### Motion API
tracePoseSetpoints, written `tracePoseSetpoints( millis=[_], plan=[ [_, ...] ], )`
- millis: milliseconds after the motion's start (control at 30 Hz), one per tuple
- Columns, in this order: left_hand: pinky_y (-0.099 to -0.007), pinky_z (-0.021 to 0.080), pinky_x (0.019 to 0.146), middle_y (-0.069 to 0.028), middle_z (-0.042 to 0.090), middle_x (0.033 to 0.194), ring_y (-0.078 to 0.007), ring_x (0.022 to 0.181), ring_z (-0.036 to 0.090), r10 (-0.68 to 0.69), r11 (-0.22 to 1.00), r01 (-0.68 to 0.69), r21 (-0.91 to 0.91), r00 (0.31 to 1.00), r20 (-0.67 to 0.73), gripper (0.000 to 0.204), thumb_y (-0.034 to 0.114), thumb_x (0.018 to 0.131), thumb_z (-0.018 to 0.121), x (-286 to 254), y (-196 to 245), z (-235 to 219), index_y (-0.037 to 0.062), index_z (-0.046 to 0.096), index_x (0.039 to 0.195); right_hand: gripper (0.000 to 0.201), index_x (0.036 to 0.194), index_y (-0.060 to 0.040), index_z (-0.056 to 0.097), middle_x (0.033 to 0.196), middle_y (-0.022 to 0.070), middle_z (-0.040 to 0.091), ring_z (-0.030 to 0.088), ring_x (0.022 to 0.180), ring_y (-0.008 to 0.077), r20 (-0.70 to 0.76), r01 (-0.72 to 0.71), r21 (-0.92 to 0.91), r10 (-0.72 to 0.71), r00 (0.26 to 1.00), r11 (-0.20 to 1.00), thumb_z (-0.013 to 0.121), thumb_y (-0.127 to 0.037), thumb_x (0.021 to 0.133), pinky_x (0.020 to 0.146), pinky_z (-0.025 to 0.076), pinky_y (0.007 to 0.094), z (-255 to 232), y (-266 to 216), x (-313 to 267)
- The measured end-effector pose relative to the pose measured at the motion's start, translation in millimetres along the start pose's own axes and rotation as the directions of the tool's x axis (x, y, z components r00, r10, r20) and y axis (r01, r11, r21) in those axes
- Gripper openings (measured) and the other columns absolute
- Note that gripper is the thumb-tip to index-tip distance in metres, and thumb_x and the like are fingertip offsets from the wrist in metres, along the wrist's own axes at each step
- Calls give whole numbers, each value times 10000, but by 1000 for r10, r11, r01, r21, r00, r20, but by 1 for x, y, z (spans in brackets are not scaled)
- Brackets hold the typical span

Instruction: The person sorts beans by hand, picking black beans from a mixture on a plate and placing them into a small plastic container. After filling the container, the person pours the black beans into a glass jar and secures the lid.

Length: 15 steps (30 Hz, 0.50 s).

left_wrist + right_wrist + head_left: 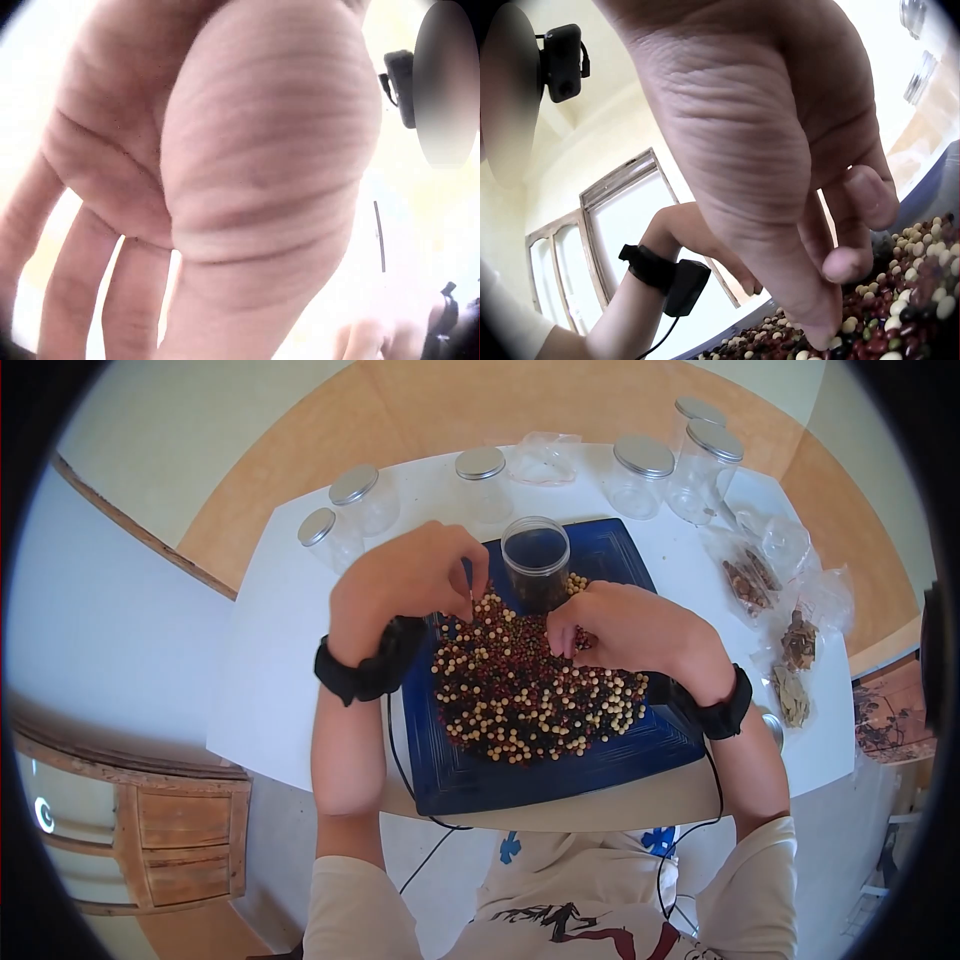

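Note:
A heap of mixed beans (540, 700), cream, dark red, black and a few green, covers much of a square dark blue tray (560, 790). My left hand (415, 575) hovers over the heap's far left part, thumb and forefinger tips close together; I cannot tell whether a bean is between them. In the left wrist view its other fingers (135, 300) hang fairly straight. My right hand (640, 625) reaches down to the heap's far right part. Its thumb tip (821, 334) touches the beans, with two bent fingers apart from it. Between the hands stands a clear lidless jar (537, 565), dark inside.
Lidded clear jars stand along the white table's (270, 660) far side, including one at the back middle (483, 485) and one farther right (640, 480). Plastic bags with dried brown pieces (750, 580) and dried leaves (790, 695) lie at right. Black cables (395, 750) hang past the tray's near side.

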<state>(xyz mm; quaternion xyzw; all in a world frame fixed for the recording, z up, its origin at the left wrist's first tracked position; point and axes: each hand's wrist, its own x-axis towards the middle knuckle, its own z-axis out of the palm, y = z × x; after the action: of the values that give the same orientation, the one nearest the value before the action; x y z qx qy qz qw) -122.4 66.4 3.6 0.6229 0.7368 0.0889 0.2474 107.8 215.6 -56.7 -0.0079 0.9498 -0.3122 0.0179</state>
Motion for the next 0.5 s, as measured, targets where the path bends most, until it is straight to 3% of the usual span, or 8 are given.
tracePoseSetpoints(
  millis=[67,100,133,200,300,500],
  plan=[
    [-359,552,686,-121,782,823,-247,762,747,71,992,-82,-92,990,-122,154,63,759,824,-6,4,-11,23,737,879,168,984,-34,742,928,104,780,756,956,322,-2,9,5,-9,1000,1000,781,3,825,813,586,419,0,0,0],
    [-333,547,686,-107,792,847,-206,750,734,109,990,-123,-72,978,-177,151,67,795,817,-9,7,-17,27,735,915,165,981,-33,740,919,105,779,757,951,322,13,-4,12,4,1000,1000,779,3,824,810,586,419,-1,-1,1],
    [-333,547,686,-107,792,847,-206,750,734,107,990,-121,-72,978,-178,151,67,795,817,-11,11,-19,27,735,915,162,977,-32,739,909,106,777,757,946,322,28,-15,17,15,999,1000,777,3,824,807,585,419,-2,-2,2],
    [-294,541,678,-47,769,832,-145,734,731,128,978,-179,-110,925,-358,127,68,848,809,-13,19,-21,28,721,931,157,973,-31,737,902,107,776,758,936,323,18,-9,10,9,1000,1000,775,1,824,805,584,420,-3,-3,2],
    [-277,533,648,-45,762,833,-140,707,722,142,957,-245,-155,862,-486,135,101,882,815,0,16,-13,17,725,937,147,967,-30,734,897,109,776,758,919,327,7,-4,1,4,1000,1000,774,-9,827,800,582,420,0,-2,1],
    [-258,527,619,-63,789,884,-137,660,695,150,937,-287,-199,845,-513,160,130,903,821,18,15,-1,10,730,955,154,972,-38,737,903,99,781,759,919,320,34,-41,-1,41,999,999,772,-17,823,806,584,413,-1,-8,3]
  ],
)
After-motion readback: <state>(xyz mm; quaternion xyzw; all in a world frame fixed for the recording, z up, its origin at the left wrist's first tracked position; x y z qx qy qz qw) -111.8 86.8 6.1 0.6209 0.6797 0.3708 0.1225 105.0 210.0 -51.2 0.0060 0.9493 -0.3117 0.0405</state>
